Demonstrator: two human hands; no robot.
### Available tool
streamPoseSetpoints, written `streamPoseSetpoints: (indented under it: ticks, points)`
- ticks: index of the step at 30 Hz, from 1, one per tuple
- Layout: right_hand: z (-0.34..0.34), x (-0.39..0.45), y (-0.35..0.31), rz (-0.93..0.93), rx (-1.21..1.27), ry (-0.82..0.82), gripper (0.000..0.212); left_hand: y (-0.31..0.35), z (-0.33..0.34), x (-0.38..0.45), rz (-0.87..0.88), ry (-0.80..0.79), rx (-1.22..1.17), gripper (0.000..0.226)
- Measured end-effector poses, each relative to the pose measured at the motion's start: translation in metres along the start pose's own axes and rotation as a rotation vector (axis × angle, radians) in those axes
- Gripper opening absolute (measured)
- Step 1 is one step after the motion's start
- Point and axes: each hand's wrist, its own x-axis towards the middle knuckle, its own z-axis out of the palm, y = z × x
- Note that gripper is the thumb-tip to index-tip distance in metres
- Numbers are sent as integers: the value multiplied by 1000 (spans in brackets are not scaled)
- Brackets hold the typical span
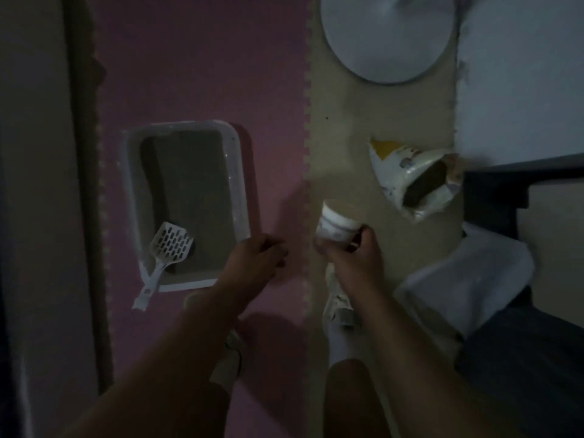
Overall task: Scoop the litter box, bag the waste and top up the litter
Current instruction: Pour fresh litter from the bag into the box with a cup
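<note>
A white litter box (237,172) with grey litter lies on the pink floor mat. A white slotted scoop (164,251) leans in its near left corner, handle sticking over the rim. My right hand (354,254) grips a white paper cup (336,224), tilted with its mouth away from me, over the beige mat. An open litter bag (410,181) lies on its side to the right of the cup, its dark opening facing me. My left hand (256,257) hovers with loosely curled fingers just off the box's near right corner, holding nothing.
A round white base (385,36) stands at the top on the beige mat (341,137). A white plastic bag (467,279) sits at the right beside dark furniture. My two feet in slippers are below my hands. A wall strip runs along the left.
</note>
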Motion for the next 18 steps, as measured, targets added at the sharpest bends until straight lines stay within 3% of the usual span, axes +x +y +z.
streamPoseSetpoints:
  ticks: [2,5,8,11,18]
  points:
    - [-36,30,12,30,42,90,60,4,34,13,0,-31,35,27]
    - [-89,69,27,70,38,188,65,9,86,25,4,-69,54,7]
    - [-131,106,38,122,36,221,65,9,132,36,-12,-87,74,9]
    - [-160,146,42,120,-36,215,63,13,172,47,-33,-83,60,9]
    - [-182,225,43,149,-172,153,80,34,228,73,-47,-80,83,12]
